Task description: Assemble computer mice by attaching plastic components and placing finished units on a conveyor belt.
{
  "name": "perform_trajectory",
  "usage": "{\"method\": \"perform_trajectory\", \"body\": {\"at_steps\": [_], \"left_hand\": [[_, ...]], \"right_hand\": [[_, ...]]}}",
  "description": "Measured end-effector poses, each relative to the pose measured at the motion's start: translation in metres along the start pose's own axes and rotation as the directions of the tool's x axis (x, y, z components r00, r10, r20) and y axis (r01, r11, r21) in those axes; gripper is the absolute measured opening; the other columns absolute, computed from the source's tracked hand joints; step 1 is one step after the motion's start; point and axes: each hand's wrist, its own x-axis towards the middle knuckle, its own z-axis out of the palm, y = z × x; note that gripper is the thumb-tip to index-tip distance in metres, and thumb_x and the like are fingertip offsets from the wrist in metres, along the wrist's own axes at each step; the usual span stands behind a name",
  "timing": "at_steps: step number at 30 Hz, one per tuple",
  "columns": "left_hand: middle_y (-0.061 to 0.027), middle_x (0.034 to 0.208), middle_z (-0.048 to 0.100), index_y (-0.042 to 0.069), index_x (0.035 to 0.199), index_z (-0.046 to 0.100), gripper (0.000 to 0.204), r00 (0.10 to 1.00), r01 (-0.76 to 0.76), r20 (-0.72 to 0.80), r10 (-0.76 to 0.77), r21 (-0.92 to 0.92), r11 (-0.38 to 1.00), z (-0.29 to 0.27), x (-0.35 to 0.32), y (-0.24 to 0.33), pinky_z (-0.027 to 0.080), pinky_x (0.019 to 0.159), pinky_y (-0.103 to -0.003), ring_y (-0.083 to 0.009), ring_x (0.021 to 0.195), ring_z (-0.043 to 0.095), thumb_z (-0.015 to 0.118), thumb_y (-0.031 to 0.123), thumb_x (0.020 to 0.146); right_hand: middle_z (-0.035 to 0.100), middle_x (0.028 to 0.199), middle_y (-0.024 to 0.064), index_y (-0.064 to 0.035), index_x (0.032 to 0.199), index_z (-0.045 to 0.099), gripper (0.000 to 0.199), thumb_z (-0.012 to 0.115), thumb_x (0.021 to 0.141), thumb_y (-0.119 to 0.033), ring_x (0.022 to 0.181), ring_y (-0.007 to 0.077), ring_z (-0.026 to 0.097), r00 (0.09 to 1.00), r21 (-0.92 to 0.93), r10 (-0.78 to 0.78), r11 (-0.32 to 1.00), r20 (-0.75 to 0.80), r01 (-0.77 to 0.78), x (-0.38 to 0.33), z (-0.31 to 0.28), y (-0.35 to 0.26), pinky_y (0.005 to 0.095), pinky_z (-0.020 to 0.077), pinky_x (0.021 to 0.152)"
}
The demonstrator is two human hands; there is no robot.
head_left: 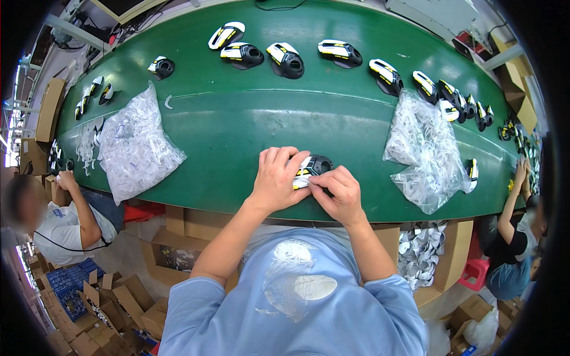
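The left grip (275,179) is clamped on a black-and-white shell (321,164) at the frame's centre; the right grip (341,193) touches its near edge, though whether it pinches anything I cannot tell. An off-centre push could skid the shell across the smooth table (267,127). A careless elbow might knock the clear bag (424,148), right of centre, off the near edge.

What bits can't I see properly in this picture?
Head view:
Left part of the white-and-black plastic shell with yellow marks: covered by the left hand.
Anything the right hand might pinch: too small, hidden by its grip.
Pale grey boxy thing, top right: cut off by the picture's edge.
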Motion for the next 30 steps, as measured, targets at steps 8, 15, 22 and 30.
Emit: {"method": "perform_trajectory", "body": {"at_steps": [8,15,22,30], "left_hand": [[-0.0091,0.123,0.061,0.012,0.135,0.068,0.072,1.0,-0.001,0.004,0.001,-0.009,1.0,-0.0002,-0.0007,-0.0006,0.041,0.1,-0.048,-0.0317,0.113,0.056,0.089,0.032,0.07],[-0.0085,0.123,0.061,0.012,0.136,0.067,0.073,1.0,0.0,0.011,0.0,-0.017,1.0,0.0003,-0.0004,-0.0016,0.041,0.099,-0.048,-0.0308,0.112,0.056,0.089,0.032,0.07],[-0.0083,0.123,0.061,0.012,0.137,0.067,0.074,1.0,0.0,0.007,0.0,-0.024,1.0,-0.0005,-0.0003,-0.0015,0.041,0.099,-0.048,-0.0307,0.113,0.056,0.09,0.032,0.069],[-0.008,0.123,0.061,0.013,0.135,0.068,0.071,1.0,0.012,0.007,-0.011,-0.026,1.0,-0.0001,-0.0002,-0.0004,0.041,0.1,-0.048,-0.0302,0.112,0.056,0.09,0.035,0.072]], "right_hand": [[0.073,0.085,0.0042,-0.0089,0.097,0.08,0.021,0.088,0.078,-0.002,0.071,0.0254,0.063,1.0,-0.011,0.003,1.0,-0.002,-0.003,-0.0003,0.0006,-0.0003,0.0377,0.0502,0.064],[0.073,0.085,0.004,-0.0093,0.097,0.08,0.022,0.087,0.078,-0.001,0.071,0.025,0.063,1.0,-0.015,0.008,1.0,0.006,-0.008,0.0003,0.0004,0.0005,0.0376,0.0499,0.064],[0.073,0.085,0.0039,-0.0092,0.097,0.079,0.022,0.088,0.078,-0.001,0.07,0.0246,0.063,1.0,-0.022,0.009,1.0,0.001,-0.009,-0.0007,0.0016,0.0012,0.0375,0.0497,0.063],[0.073,0.085,0.0045,-0.0095,0.097,0.08,0.023,0.087,0.078,0.0,0.071,0.0243,0.064,0.999,-0.041,0.032,0.999,-0.001,-0.032,-0.0007,-0.0006,0.0011,0.0371,0.0506,0.063]]}}
